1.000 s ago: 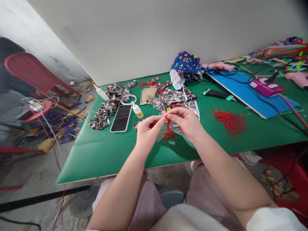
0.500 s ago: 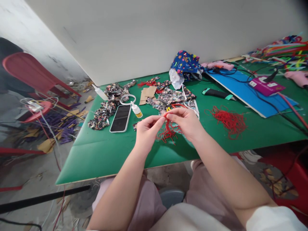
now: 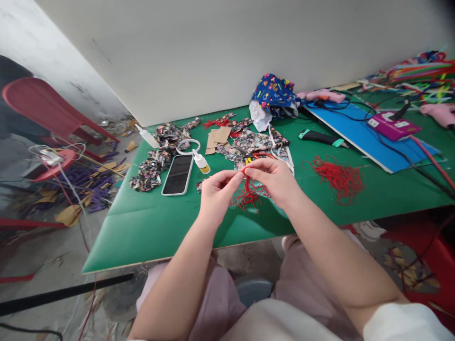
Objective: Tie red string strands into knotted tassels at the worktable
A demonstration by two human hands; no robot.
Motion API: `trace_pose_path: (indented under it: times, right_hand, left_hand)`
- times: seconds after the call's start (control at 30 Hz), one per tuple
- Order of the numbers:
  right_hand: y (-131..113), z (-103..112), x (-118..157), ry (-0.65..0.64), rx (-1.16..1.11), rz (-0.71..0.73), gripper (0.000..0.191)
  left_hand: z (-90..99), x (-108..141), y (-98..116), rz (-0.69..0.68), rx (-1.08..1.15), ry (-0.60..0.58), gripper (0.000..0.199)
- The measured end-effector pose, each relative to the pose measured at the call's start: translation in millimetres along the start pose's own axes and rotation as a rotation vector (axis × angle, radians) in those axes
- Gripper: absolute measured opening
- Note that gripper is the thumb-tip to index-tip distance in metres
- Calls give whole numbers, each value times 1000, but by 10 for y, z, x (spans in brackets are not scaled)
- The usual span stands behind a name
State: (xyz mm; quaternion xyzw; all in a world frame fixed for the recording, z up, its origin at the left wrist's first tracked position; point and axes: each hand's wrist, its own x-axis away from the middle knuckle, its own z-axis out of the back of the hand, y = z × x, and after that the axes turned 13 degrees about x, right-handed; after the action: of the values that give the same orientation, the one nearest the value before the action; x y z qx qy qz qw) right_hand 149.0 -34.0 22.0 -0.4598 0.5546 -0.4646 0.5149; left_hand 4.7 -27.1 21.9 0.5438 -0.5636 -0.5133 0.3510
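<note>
On our table [image 3: 142, 232], the smartphone [image 3: 177, 175] is left of our left hand [image 3: 216, 196], the thread pile [image 3: 337, 179] right of our right hand [image 3: 279, 182], the utility knife [image 3: 322, 138] on the pile's far side.

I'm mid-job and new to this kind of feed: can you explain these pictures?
There is no machine: these are a person's two bare hands, seen by a camera worn on the head, looking forward and down. The fingers of the left hand and right hand meet at red cord and pinch it; the exact grip is too small to tell. On the green table are a phone, a small white bottle and patterned cloth. Toward the right are a loose red tangle, a utility knife and a blue board.
</note>
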Motion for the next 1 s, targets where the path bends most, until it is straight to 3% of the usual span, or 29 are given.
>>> trace_pose_path:
  times: [1.0]
  right_hand:
    - [-3, -23, -6, 38, -55, -16, 12]
  left_hand:
    - [-37, 12, 32, 1, -58, 28, 18]
